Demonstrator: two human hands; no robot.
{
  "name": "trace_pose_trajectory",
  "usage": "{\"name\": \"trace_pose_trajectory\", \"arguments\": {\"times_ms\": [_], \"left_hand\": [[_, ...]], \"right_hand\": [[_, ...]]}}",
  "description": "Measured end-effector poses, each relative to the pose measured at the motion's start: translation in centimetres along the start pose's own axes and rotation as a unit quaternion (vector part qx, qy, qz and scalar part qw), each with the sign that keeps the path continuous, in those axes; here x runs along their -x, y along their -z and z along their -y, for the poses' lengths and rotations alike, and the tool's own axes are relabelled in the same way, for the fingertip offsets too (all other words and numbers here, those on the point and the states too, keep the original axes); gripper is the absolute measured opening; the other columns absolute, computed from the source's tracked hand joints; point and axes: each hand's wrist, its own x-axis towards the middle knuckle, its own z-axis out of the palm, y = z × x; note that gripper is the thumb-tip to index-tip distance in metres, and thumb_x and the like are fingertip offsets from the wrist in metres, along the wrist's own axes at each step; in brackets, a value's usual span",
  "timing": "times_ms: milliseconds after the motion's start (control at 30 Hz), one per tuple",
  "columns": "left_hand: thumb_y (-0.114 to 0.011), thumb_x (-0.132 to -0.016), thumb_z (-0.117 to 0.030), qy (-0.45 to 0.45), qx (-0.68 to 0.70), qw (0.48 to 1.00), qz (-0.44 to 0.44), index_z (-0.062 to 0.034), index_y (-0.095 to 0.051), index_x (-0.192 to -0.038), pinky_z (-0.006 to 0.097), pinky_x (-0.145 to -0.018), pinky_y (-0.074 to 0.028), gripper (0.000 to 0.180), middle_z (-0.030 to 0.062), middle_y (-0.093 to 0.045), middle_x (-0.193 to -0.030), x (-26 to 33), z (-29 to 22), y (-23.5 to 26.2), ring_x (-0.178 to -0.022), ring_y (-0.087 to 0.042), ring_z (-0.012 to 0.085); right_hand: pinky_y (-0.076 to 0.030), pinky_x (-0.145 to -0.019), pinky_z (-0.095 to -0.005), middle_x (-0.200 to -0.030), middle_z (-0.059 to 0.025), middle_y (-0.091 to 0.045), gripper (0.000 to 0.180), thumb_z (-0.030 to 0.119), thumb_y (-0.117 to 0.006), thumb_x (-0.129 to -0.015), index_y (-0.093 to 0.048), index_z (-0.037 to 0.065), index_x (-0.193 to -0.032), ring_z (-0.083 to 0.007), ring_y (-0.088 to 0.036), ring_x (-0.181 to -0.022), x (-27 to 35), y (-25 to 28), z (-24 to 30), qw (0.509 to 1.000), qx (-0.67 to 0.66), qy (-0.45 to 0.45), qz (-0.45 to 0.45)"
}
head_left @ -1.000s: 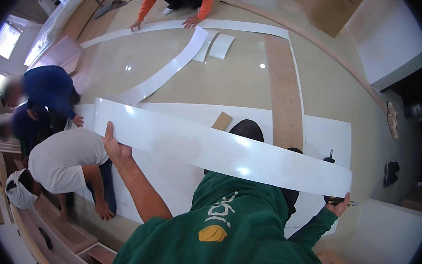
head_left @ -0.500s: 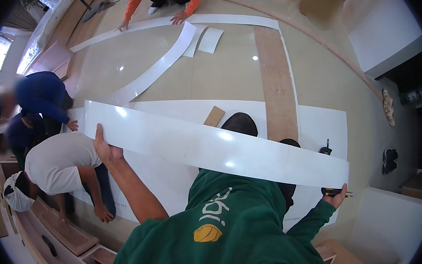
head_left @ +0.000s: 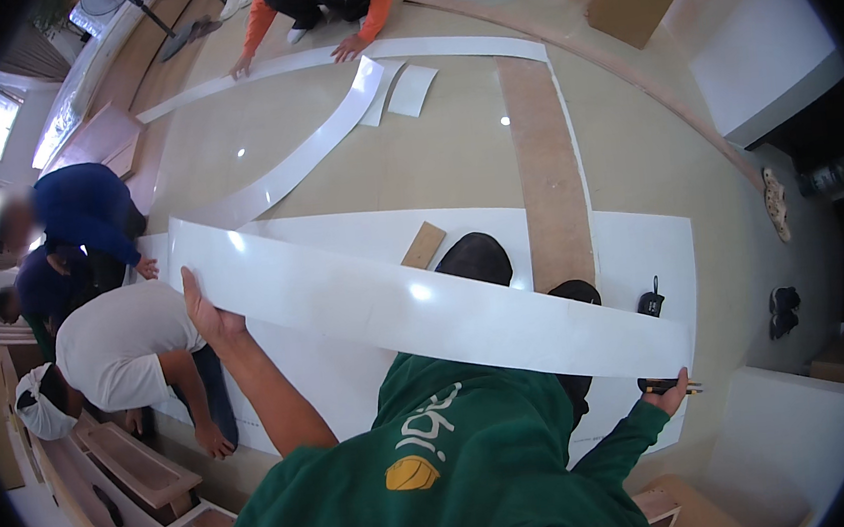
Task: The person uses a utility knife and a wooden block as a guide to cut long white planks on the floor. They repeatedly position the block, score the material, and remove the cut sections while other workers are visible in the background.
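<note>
A long white glossy strip [head_left: 426, 303] of thin sheet stretches across in front of me, its left end higher than its right. Closed on its left end is my left hand [head_left: 214, 317], thumb up along the face. My right hand [head_left: 668, 394] grips the lower right end, with a thin pencil-like stick [head_left: 694, 389] poking out beside it. A dark object [head_left: 656, 383] shows by that hand; whether I hold it I cannot tell. Beneath the strip lies a large white sheet [head_left: 326, 372] on the floor, where my dark shoes [head_left: 475, 259] rest.
A small tan block [head_left: 423, 245] and a black pouch-like item [head_left: 651, 299] lie on the sheet. Brown board [head_left: 547, 172] runs beyond. A curved white strip [head_left: 312, 153] lies further off. Someone in orange sleeves [head_left: 381, 6] crouches at the far edge; several people, one in a grey shirt [head_left: 127, 334], bend at left.
The view has shifted slightly. Both my hands keep hold of the strip, whose left end now sits slightly lower in view.
</note>
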Motion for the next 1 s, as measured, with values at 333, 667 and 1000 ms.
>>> {"name": "trace_pose_trajectory", "arguments": {"times_ms": [333,667,1000], "left_hand": [[-0.049,-0.103,-0.027,-0.01,-0.04,0.999,-0.009,0.0034,-0.048,-0.135,0.047,-0.104,-0.046,0.044,0.0184,-0.06,-0.13,0.1,-0.5,0.0,-0.119,-0.059,0.032],[-0.051,-0.102,-0.024,-0.035,-0.058,0.996,-0.062,0.004,-0.05,-0.132,0.045,-0.1,-0.05,0.04,0.018,-0.062,-0.126,-0.1,-0.2,0.5,-0.114,-0.062,0.0318],[-0.052,-0.101,-0.02,-0.045,-0.047,0.995,-0.069,0.0041,-0.051,-0.129,0.045,-0.096,-0.052,0.036,0.0173,-0.063,-0.122,-0.3,0.3,0.3,-0.11,-0.064,0.0311]], "right_hand": [[-0.056,-0.088,-0.0434,-0.117,-0.0103,-0.066,0.036,0.029,-0.066,-0.092,-0.06,0.004,-0.118,-0.0273,-0.065,-0.102,0.7,-0.7,-0.5,1.0,-0.02,-0.006,0.024],[-0.055,-0.088,-0.0429,-0.121,-0.0105,-0.066,0.041,0.036,-0.061,-0.095,-0.06,0.006,-0.122,-0.0263,-0.064,-0.104,-0.9,0.5,-0.8,1.0,-0.007,-0.016,0.004],[-0.057,-0.079,-0.0408,-0.117,-0.0101,-0.067,0.038,0.033,-0.063,-0.094,-0.06,0.005,-0.12,-0.0252,-0.066,-0.097,-1.8,1.1,-0.8,0.999,0.022,-0.021,0.015]]}}
